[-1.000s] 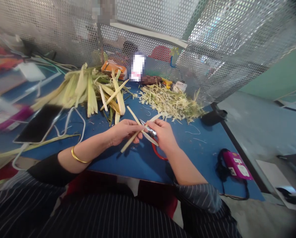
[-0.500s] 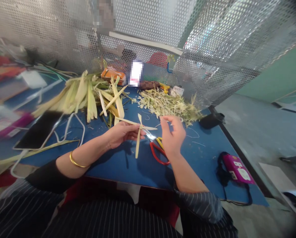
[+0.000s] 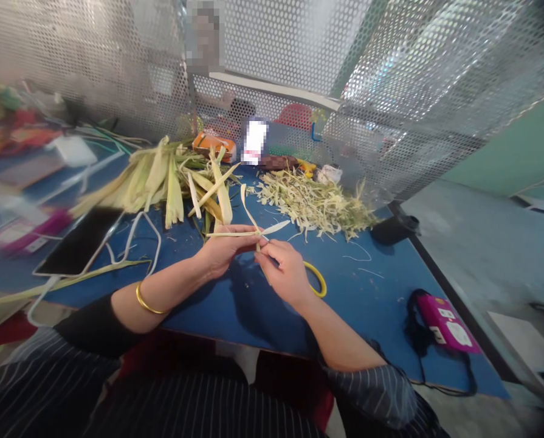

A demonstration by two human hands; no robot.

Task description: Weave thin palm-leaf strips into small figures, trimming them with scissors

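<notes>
My left hand [image 3: 226,248] is closed at the fingertips on the crossing of several pale corn husk strips [image 3: 277,228], whose ends stick out to the left, upward and to the right. My right hand [image 3: 286,272] presses against the same crossing from below, its thumb and fingers pinching a strip that points down. Most of that strip is hidden by the fingers. Under my right hand lie scissors [image 3: 318,281]; only a yellow handle loop shows plainly beside the wrist.
Whole corn husks [image 3: 155,176] are heaped behind my left hand, and a pile of shredded husk [image 3: 308,198] lies at the back. A phone [image 3: 78,243] with a white cable is at left. A black cylinder [image 3: 394,230] and a purple box [image 3: 449,323] stand right. A perforated screen [image 3: 290,36] borders the table.
My right hand has come left and down from above the scissors to the husk crossing and pinched a strip. The husk strips have turned slightly in my left hand.
</notes>
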